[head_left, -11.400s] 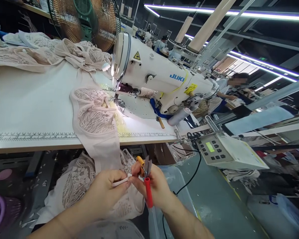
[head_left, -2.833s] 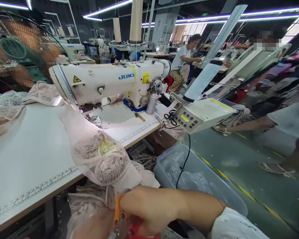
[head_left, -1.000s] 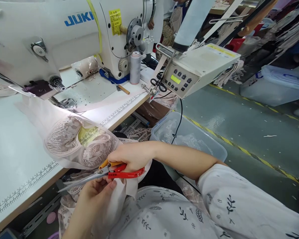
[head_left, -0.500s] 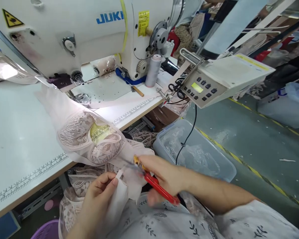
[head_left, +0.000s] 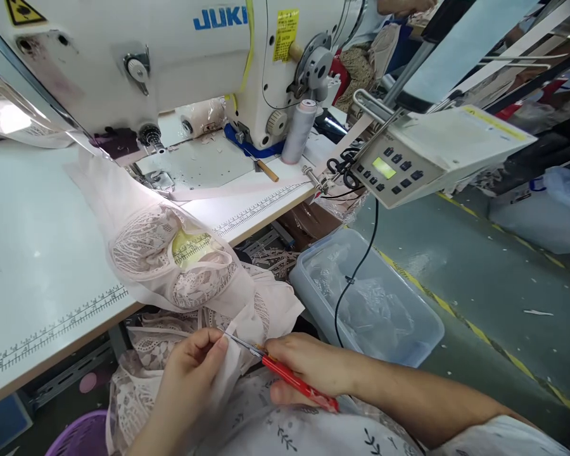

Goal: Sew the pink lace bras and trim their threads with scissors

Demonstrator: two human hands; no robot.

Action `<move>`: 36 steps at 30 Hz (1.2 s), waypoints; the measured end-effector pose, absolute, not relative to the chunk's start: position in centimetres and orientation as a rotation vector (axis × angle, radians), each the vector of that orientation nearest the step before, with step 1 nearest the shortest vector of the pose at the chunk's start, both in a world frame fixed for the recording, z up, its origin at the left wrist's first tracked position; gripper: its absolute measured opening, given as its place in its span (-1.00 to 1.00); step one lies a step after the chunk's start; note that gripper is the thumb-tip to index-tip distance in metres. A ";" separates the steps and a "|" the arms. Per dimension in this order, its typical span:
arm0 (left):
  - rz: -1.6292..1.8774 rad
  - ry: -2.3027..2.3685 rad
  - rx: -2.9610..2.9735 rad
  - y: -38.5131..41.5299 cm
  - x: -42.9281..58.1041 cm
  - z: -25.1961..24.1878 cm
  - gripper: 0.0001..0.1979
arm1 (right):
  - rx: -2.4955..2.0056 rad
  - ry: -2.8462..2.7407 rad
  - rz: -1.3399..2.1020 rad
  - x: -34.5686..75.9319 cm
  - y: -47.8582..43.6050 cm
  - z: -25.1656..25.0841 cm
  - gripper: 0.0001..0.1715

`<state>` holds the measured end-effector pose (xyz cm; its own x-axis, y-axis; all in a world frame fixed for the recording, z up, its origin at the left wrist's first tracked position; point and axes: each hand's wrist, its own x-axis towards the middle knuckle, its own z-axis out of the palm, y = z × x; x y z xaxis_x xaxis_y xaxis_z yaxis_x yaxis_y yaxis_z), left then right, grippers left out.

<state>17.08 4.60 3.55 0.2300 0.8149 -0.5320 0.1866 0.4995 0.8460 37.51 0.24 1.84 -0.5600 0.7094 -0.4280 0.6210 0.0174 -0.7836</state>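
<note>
My left hand pinches the edge of a pale pink bra between thumb and forefinger. In my right hand is a pair of red-handled scissors. The blades point left, and their tips touch the pale strip just beside my left fingertips. Lace cups and light fabric spread from my lap up over the table edge towards the sewing machine. My fingers partly hide the spot where blades and fabric meet.
A control box juts out on the right above a clear plastic bin holding plastic bags. A thread cone and a wooden-handled tool are on the white table. A purple basket stands at lower left.
The scissors have swung left and down, their tips now at my left fingertips. Their blades look closed up, where before they were blurred farther right. My left hand has hardly moved.
</note>
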 end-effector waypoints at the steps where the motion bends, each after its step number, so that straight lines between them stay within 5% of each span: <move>1: 0.547 1.304 0.984 4.6 17.1 3.6 -0.65 | -1.455 -2.172 1.610 37.3 0.3 2.0 -0.48; 14: 0.527 1.285 0.939 4.7 16.7 2.7 -0.59 | -1.672 -2.302 1.478 36.4 0.5 2.5 -0.44; 24: 0.554 1.325 1.160 4.4 16.7 3.5 -0.71 | -1.579 -1.872 1.403 37.5 1.4 2.6 -0.53; 33: 0.555 1.167 1.175 2.3 16.5 3.1 -0.70 | -1.280 -1.509 1.784 34.8 3.4 4.2 -0.91; 36: 0.568 1.209 1.381 2.1 16.0 3.1 -0.76 | -1.269 -1.570 1.801 35.0 3.6 4.0 -0.84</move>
